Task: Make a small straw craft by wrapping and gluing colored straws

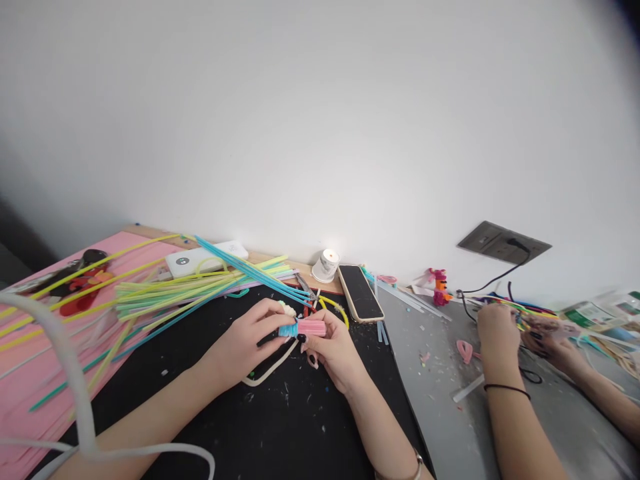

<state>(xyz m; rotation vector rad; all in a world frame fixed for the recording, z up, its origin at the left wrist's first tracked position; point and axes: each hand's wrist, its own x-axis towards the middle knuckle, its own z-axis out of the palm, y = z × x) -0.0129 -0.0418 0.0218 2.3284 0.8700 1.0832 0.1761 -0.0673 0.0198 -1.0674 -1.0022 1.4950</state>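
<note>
Between my hands, above the black mat (300, 413), is a small pipe-cleaner piece (311, 327), pink on the right and wound with blue on the left. My left hand (247, 340) grips its blue end, with a cream-white fluffy part showing by the fingertips. The pink end is pinched by my right hand (333, 350), whose thumb lies along its lower edge. A cream-rimmed object (267, 377) lies partly hidden beneath my hands. Just behind them are red-handled pliers or scissors (309, 288) and a bent yellow pipe cleaner (340, 308).
Bundled pastel pipe cleaners (200, 287) and a white box-like device (193, 261) lie left. A phone (361, 293) and white cup (326, 265) stand near the wall. A white cable (75, 373) crosses the lower left. At right, a co-worker's hands (500, 330) handle colourful strands.
</note>
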